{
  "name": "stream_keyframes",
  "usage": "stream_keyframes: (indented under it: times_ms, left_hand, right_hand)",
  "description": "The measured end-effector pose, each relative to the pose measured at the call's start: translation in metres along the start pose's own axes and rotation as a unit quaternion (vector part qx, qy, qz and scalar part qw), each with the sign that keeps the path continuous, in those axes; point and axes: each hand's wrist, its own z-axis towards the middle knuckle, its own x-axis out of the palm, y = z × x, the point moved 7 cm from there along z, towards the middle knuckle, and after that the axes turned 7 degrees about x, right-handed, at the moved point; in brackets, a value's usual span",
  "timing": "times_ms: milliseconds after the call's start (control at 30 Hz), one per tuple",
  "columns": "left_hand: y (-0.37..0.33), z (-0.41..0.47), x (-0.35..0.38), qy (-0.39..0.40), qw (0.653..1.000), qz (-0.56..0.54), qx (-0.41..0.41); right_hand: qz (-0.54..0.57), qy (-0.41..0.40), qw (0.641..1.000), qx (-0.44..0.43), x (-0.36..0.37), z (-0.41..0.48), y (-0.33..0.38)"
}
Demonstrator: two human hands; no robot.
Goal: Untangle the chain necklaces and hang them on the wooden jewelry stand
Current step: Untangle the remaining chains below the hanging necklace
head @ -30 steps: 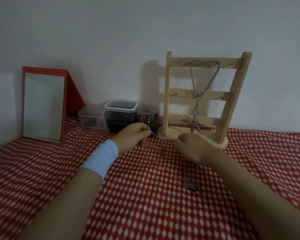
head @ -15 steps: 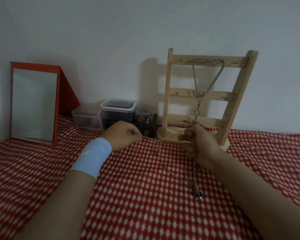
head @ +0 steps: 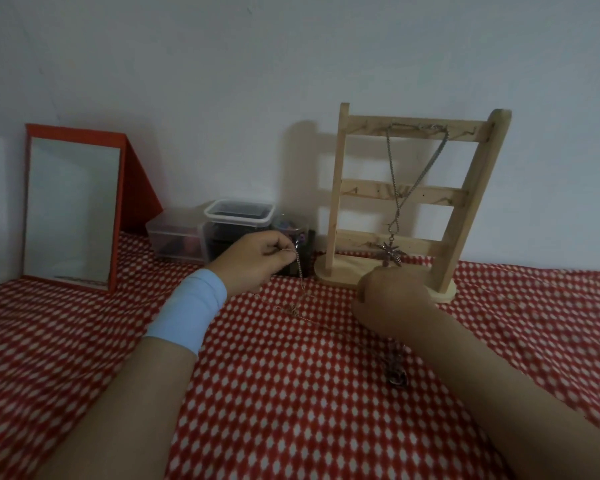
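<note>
A: Status?
B: Left hand (head: 257,259) pinches the chain (head: 300,282). Likely snag (head: 291,309) sits on the cloth (head: 291,410) between the hands. Right hand (head: 392,292) is curled, grip hidden, can't tell. Pendant (head: 397,375) near, stand (head: 364,192) far right.
A: Feed slack into the snag, don't pull it tight.

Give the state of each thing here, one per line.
wooden jewelry stand, upright on the cloth.
silver necklace, hanging from the stand's top rail.
thin chain, one end pinched and raised, rest slack on cloth.
left hand, pinching the thin chain.
right hand, curled knuckles-up; grip hidden.
mirror, standing upright.
plastic container, lid on.
</note>
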Motion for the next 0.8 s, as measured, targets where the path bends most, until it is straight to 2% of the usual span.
stream_keyframes:
  times_ms: [33, 67, 100, 167, 233, 333, 467, 533, 600, 667, 800]
  left_hand:
    - [-0.002, 0.000, 0.002, 0.006, 1.000, 0.018, 0.004]
    - [-0.004, -0.001, 0.003, 0.013, 0.999, 0.031, 0.006]
    - [-0.005, -0.001, 0.004, 0.018, 0.999, 0.038, 0.005]
    - [-0.007, -0.001, 0.005, 0.024, 0.999, 0.033, 0.001]
    - [-0.009, -0.001, 0.003, 0.027, 1.000, 0.016, 0.000]
    - [-0.013, -0.002, -0.004, 0.013, 1.000, -0.023, 0.002]
    - [-0.012, -0.002, -0.021, -0.017, 1.000, -0.015, 0.002]
    - [-0.009, -0.003, -0.031, -0.043, 0.999, 0.000, -0.009]
    - [-0.005, -0.003, -0.037, -0.067, 0.997, -0.004, -0.031]
    - [0.003, -0.003, -0.043, -0.092, 0.994, -0.009, -0.058]
    - [0.023, -0.002, -0.044, -0.103, 0.987, -0.008, -0.123]
  right_hand:
    - [-0.005, -0.017, 1.000, -0.026, -0.008, -0.002, 0.008]
    - [0.037, -0.013, 0.998, -0.050, -0.012, -0.001, 0.015]
    - [0.119, 0.010, 0.990, -0.075, -0.014, 0.001, 0.024]
    - [0.269, 0.111, 0.950, -0.115, -0.007, 0.003, 0.048]
    - [0.272, 0.177, 0.937, -0.130, 0.007, 0.005, 0.066]
    - [0.260, 0.159, 0.942, -0.143, 0.019, 0.012, 0.073]
    - [0.290, 0.157, 0.928, -0.172, 0.008, 0.014, 0.068]
    - [0.386, 0.179, 0.890, -0.161, -0.001, 0.012, 0.058]
    - [0.509, 0.223, 0.818, -0.147, -0.005, 0.007, 0.051]
    - [0.561, 0.258, 0.774, -0.141, -0.003, 0.004, 0.050]
    - [0.550, 0.252, 0.784, -0.139, -0.001, 0.009, 0.047]
